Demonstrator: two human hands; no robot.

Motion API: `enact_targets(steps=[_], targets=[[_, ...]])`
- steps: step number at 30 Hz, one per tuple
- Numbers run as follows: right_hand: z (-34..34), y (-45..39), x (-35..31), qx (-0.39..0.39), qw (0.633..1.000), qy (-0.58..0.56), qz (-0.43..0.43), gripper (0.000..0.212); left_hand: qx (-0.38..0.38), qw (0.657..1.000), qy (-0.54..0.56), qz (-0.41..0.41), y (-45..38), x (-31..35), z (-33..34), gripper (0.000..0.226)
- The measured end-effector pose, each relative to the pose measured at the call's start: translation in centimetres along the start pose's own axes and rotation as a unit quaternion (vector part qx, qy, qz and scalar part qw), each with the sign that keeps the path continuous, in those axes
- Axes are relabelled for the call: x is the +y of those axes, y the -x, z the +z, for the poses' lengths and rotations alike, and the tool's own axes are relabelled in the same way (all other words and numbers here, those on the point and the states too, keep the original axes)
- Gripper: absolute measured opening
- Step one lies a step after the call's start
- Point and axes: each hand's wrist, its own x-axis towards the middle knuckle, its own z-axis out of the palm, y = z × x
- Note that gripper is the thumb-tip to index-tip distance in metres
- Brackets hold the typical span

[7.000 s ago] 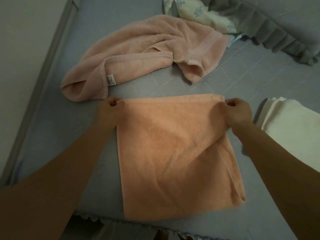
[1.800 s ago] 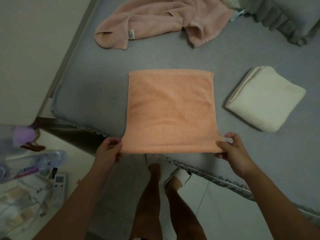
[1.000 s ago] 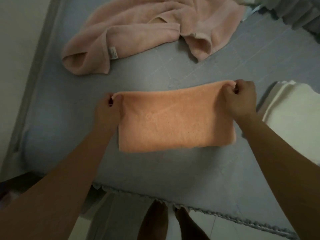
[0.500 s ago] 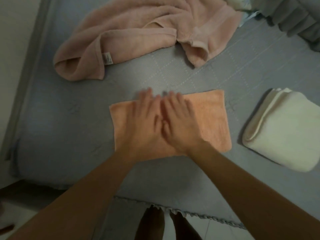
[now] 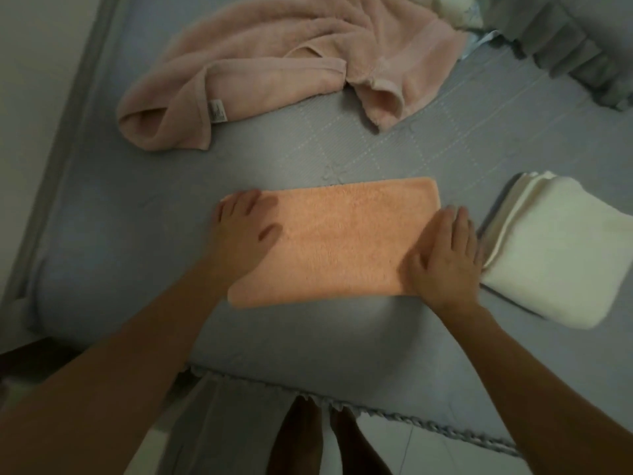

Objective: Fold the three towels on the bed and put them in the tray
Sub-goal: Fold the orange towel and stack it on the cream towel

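An orange towel [image 5: 346,238], folded into a flat rectangle, lies on the grey bed [image 5: 308,337] near its front edge. My left hand [image 5: 245,234] rests flat on the towel's left end, fingers spread. My right hand [image 5: 445,258] lies flat on its right end. Just right of it sits a folded white towel [image 5: 551,252]. A pink towel [image 5: 274,73] lies crumpled and unfolded at the back of the bed. No tray is in view.
A pale wall [image 5: 37,80] runs along the bed's left side. Grey ruffled bedding [image 5: 575,39] and a light patterned cloth [image 5: 455,12] sit at the back right. My legs [image 5: 322,440] stand on the tiled floor below the bed's trimmed edge.
The orange towel was folded in half away from me. My hands then pressed its middle and have slid apart to its left and right ends.
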Motion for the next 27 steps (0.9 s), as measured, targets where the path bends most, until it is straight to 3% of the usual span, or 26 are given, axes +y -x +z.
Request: enact_targets(steps=[2,3,5,7,9,10,11,14,16,20,22,25,27], targets=[[-0.4,2.4,-1.0,0.023,0.987,-0.123,0.102,0.082,-0.015,0.998,0.06,-0.028,-2.1,-0.1,-1.9,0.03],[-0.3,3.6,-1.6,0.03,0.962,-0.207,0.178,0.077,-0.034,0.995,0.085,-0.037,-3.1,-0.3,-2.5,0.026],[0.3,5.4,-3.2,0.007,0.862,-0.367,0.348,0.069,-0.1,0.986,0.121,-0.064,-4.5,-0.8,-3.3,0.039],[0.7,5.6,-4.4,-0.044,0.754,-0.445,0.482,0.085,-0.155,0.977,0.107,-0.101,-4.5,-1.5,-3.5,0.048],[0.8,4.5,-4.7,-0.081,0.665,-0.514,0.537,0.097,-0.198,0.972,0.062,-0.114,-2.9,-2.2,-3.2,0.044],[0.8,3.7,-4.6,-0.096,0.646,-0.544,0.527,0.09,-0.21,0.968,0.067,-0.119,-1.5,-2.6,-3.0,0.043],[0.7,2.7,-4.5,-0.102,0.657,-0.554,0.501,0.078,-0.224,0.962,0.089,-0.13,0.2,-3.1,-2.9,0.044],[-1.1,-1.2,-4.8,-0.079,0.823,-0.448,0.341,0.046,-0.268,0.922,0.207,-0.19,6.7,-4.0,-2.2,0.044],[-2.8,-4.3,-5.5,-0.057,0.885,-0.402,0.228,0.034,-0.285,0.876,0.312,-0.23,11.4,-3.3,-1.0,0.036],[-3.1,-5.2,-5.3,-0.076,0.908,-0.385,0.149,0.036,-0.22,0.759,0.522,-0.322,17.1,1.5,2.6,0.035],[-1.5,-0.6,-4.3,-0.146,0.92,-0.338,0.135,0.033,-0.149,0.706,0.586,-0.369,18.9,4.6,3.9,0.034],[1.1,9.8,-2.5,-0.347,0.866,-0.329,0.15,0.048,-0.113,0.614,0.662,-0.415,21.8,8.3,4.8,0.03],[1.9,15.1,-1.2,-0.426,0.811,-0.35,0.197,0.059,-0.144,0.616,0.66,-0.405,23.6,9.5,4.9,0.031]])
